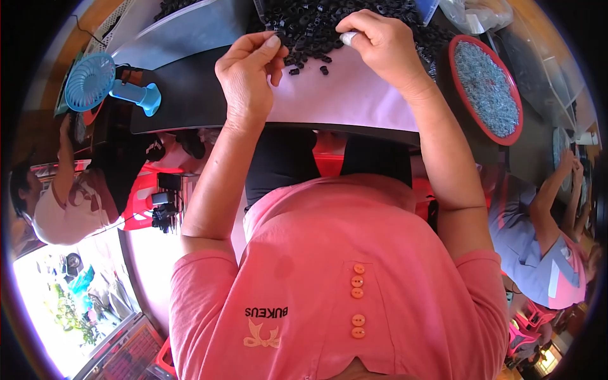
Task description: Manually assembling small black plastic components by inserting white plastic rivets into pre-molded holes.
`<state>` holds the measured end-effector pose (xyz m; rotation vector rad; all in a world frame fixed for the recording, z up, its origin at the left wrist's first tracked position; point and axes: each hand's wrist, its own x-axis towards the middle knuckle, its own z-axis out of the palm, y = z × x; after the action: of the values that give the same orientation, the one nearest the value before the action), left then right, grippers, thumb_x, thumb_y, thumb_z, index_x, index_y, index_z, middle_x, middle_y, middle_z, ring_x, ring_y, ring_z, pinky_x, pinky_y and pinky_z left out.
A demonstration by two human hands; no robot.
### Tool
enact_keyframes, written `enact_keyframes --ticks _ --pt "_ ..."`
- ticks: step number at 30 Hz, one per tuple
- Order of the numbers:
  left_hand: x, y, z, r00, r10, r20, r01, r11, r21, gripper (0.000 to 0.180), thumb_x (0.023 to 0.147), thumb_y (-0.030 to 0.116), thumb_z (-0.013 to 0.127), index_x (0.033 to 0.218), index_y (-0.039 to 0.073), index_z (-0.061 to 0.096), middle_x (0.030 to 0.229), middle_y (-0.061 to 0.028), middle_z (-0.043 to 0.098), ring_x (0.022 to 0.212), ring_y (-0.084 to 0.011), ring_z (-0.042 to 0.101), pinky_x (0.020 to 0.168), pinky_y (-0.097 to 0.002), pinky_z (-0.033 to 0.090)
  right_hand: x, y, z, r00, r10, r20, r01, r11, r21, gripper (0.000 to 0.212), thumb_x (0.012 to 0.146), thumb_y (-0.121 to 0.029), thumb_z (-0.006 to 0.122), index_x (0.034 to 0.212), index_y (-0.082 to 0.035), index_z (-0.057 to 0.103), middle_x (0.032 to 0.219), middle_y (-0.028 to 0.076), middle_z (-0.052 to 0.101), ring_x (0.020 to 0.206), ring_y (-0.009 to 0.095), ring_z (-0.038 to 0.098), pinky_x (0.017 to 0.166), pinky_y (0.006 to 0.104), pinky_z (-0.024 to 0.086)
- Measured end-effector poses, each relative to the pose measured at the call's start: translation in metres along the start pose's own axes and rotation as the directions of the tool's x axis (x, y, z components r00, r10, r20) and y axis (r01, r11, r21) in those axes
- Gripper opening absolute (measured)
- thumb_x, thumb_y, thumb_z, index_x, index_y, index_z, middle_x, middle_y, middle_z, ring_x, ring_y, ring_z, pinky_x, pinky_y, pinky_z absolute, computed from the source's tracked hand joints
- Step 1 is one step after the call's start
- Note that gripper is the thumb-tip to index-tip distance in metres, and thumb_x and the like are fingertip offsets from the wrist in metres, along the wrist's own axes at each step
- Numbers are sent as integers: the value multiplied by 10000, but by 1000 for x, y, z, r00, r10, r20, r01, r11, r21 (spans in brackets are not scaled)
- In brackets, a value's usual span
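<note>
Over the work table, my left hand [250,73] is closed in a pinch, and a dark bit of a small black plastic part [279,34] shows at the thumb tip. My right hand [386,54] is raised at the right of the pile, with its thumb and fingertips pressed together. White wrapping [348,38] covers the tip of one of its digits. Whatever those fingertips hold, if anything, is too small or hidden. Between and beyond both hands spreads a heap of small black plastic parts [310,28], with a few loose ones nearer me on the pale sheet [345,95].
A red-rimmed basin [520,120] full of small shiny pieces stands at the right. To the left are a blue fan [90,81] and a grey-blue bin [190,38]. A clear plastic bag [478,16] lies at the far right. Other people sit at both sides.
</note>
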<state>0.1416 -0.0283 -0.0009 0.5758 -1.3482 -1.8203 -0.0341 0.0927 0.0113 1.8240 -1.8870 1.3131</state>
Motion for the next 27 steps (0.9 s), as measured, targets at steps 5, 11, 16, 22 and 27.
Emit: enact_keyframes --ticks 5,11,16,22,27 --pt "-24 -10 -5 999 -27 28 24 994 108 97 880 27 645 946 -38 675 745 -54 666 580 -56 527 488 -182 397 -10 -2 18 972 -153 178 192 955 -227 113 765 -49 638 861 -100 670 817 26 654 754 253 653 658 355 525" --pt "-25 -10 -6 998 -22 58 13 989 150 140 889 47 659 1000 -39 664 767 -71 670 582 -68 529 495 -189 399 -15 -5 21 934 -124 334 242 909 -339 112 725 -133 675 837 -132 680 795 47 634 762 260 664 640 405 533" --pt "-26 -10 -6 998 -12 67 2 989 149 134 889 45 657 993 -39 665 769 -68 670 591 -67 531 497 -189 398 -15 -9 18 916 -176 360 300 897 -324 94 754 -145 668 844 -124 686 786 53 626 748 267 661 654 403 533" --pt "-26 -12 -4 997 17 71 -28 986 165 131 890 39 655 993 -41 665 767 -67 668 594 -67 533 499 -187 396 -17 -12 25 918 -170 358 282 915 -289 70 787 -180 664 811 -118 684 780 52 623 766 268 659 671 403 522" --pt "-26 -14 -5 996 44 73 -57 979 194 129 888 37 659 991 -40 665 768 -68 669 595 -67 534 505 -185 397 -17 -18 25 913 -140 383 268 914 -305 91 806 -212 666 803 -123 688 796 50 629 783 267 659 694 403 512"
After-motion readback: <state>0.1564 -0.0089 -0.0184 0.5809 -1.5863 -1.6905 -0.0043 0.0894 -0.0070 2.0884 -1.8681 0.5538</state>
